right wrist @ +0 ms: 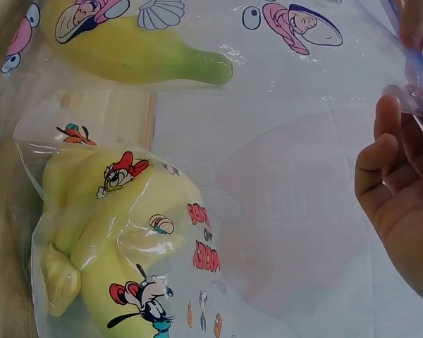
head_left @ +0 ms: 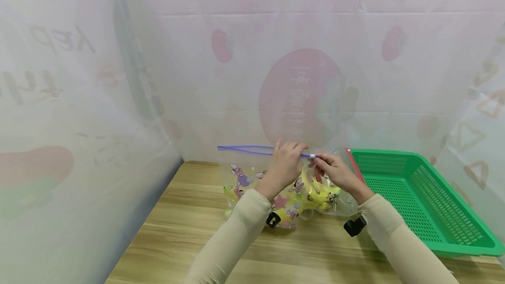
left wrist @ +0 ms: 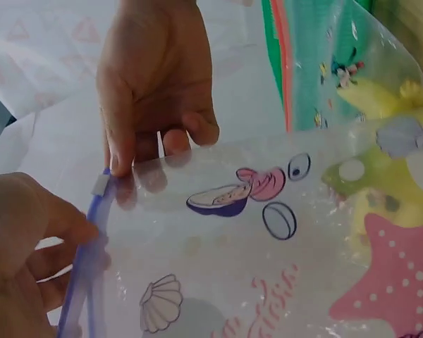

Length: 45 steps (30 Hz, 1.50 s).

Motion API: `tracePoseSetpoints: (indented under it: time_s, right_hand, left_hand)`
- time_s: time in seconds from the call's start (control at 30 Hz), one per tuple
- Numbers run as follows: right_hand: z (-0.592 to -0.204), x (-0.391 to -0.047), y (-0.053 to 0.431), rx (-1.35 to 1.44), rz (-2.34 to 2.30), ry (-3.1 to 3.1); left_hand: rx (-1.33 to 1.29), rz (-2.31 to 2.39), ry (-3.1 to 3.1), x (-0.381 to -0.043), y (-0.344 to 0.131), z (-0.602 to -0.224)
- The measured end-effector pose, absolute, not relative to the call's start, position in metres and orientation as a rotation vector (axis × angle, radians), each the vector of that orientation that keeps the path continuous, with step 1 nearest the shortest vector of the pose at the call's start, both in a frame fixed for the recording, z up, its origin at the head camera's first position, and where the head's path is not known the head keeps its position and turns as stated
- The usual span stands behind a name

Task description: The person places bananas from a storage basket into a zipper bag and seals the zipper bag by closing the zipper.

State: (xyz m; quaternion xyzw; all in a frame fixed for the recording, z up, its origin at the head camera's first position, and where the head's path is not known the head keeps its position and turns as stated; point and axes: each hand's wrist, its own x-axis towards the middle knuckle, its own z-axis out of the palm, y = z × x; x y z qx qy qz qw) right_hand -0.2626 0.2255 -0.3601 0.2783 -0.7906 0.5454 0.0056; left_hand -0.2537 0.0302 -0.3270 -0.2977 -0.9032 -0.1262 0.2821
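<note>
A clear zip bag [head_left: 248,176] printed with pink starfish and shells stands upright, its purple zip strip [head_left: 244,148] on top and parted on the left side. My left hand [head_left: 285,163] grips that strip right of its middle, fingers on both sides in the left wrist view. At the strip's right end, by the white slider [head_left: 312,156], my right hand [head_left: 335,171] pinches the bag's corner between thumb and fingers. Inside lies a yellow banana-shaped fruit [right wrist: 141,56] with a green tip. Beside it is a second clear bag [right wrist: 204,282], with cartoon prints and yellow fruit shapes [right wrist: 120,232].
To the right, a green plastic basket [head_left: 424,249] with slotted walls sits on the wooden table [head_left: 169,231]. The second bag's red zip edge [head_left: 355,165] leans at the basket's left side. Printed white cloth [head_left: 189,78] encloses the table's back and sides.
</note>
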Motion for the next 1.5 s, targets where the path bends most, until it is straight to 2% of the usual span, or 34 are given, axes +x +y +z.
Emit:
tracePoseSetpoints:
  time_s: [0.33,1.13,1.37,1.5]
  right_hand:
    - [-0.36,-0.263,0.229,0.554,1.821,-2.469]
    - [-0.366,-0.265,0.228,0.653,1.712,-2.512]
    - [-0.37,-0.266,0.237,0.475,1.84,-2.47]
    - [-0.37,-0.266,0.228,0.588,1.838,-2.461]
  left_hand:
    - [-0.841,-0.679,-2.432,-0.265,0.035,-0.331]
    - [-0.833,-0.753,-2.602,-0.275,0.033,-0.343]
    - [-0.664,-0.8,-2.618,-0.278,0.025,-0.339]
    - [-0.731,-0.807,-2.647,-0.277,0.025,-0.338]
